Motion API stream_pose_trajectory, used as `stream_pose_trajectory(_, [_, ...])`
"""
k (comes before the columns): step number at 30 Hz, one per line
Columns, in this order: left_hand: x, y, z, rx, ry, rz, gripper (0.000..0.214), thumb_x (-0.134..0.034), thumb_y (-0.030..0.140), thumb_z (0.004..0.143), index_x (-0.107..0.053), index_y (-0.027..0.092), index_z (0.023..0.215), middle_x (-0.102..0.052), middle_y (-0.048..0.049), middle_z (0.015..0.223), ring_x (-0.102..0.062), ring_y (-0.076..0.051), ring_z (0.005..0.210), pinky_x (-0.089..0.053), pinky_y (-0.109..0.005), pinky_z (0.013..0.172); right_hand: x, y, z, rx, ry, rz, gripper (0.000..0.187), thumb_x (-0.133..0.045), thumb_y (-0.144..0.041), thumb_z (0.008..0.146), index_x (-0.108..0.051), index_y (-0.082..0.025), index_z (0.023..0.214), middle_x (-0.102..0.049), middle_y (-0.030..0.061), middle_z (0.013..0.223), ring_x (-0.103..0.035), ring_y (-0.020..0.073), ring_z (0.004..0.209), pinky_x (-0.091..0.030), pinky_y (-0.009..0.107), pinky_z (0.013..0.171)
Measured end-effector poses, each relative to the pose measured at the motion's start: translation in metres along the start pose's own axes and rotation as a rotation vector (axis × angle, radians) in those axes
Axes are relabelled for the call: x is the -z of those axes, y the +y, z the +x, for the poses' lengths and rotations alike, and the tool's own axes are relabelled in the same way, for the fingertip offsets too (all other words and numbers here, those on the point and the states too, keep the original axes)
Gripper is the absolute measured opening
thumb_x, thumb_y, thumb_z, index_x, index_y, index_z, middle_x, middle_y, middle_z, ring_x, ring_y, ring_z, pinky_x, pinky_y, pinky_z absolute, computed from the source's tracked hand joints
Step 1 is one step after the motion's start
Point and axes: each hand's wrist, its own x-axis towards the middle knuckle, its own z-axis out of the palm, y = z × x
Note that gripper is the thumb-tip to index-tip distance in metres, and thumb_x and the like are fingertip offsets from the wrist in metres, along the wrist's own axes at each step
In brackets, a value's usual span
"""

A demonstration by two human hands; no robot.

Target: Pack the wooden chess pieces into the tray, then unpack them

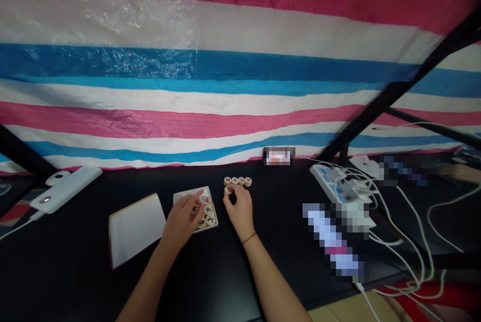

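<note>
A white square box [214,210] on the black table holds several round Chinese chess pieces [210,219] with red or black characters. Over its left part is my left hand [184,214], its index finger stretched out and thumb apart; it covers some of the pieces. Beside the box, to the right, my right hand [239,207] has its fingertips closed on a Chinese chess piece [227,190] at the table top. Just beyond that piece stands a short row of Chinese chess pieces [235,181] with red characters, side by side.
Left of the box lies a white box lid [138,229]. A white elongated device [67,189] with a cable is at the far left. On the right, a power strip [326,182] sits among tangled white cables [417,222]. A striped sheet [188,71] hangs behind the table.
</note>
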Motion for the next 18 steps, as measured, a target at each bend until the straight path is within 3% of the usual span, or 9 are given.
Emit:
stream_pose_trajectory(5, [0.002, -0.002, 0.001, -0.019, 0.026, 0.018, 0.030, -0.045, 0.032, 0.093, -0.062, 0.022, 0.115, -0.067, -0.0027, 0.081, -0.064, -0.018, 0.080, -0.052, -0.030, 0.077, -0.003, 0.010, 0.000, -0.066, -0.083, -0.128, 0.017, -0.052, -0.019, 0.085, -0.064, -0.019, 0.096, -0.068, 0.0070, 0.099, -0.058, 0.0216, 0.089, -0.041, 0.032, 0.081])
stream_pose_trajectory(18, [0.001, -0.007, 0.001, 0.044, 0.039, 0.061, 0.029, -0.047, 0.029, 0.091, -0.065, 0.021, 0.112, -0.070, -0.0055, 0.089, -0.064, -0.022, 0.086, -0.049, -0.035, 0.079, -0.006, 0.014, 0.001, -0.089, -0.058, -0.209, 0.010, -0.055, -0.020, 0.083, -0.061, -0.019, 0.091, -0.066, 0.0050, 0.086, -0.057, 0.0216, 0.082, -0.038, 0.030, 0.073])
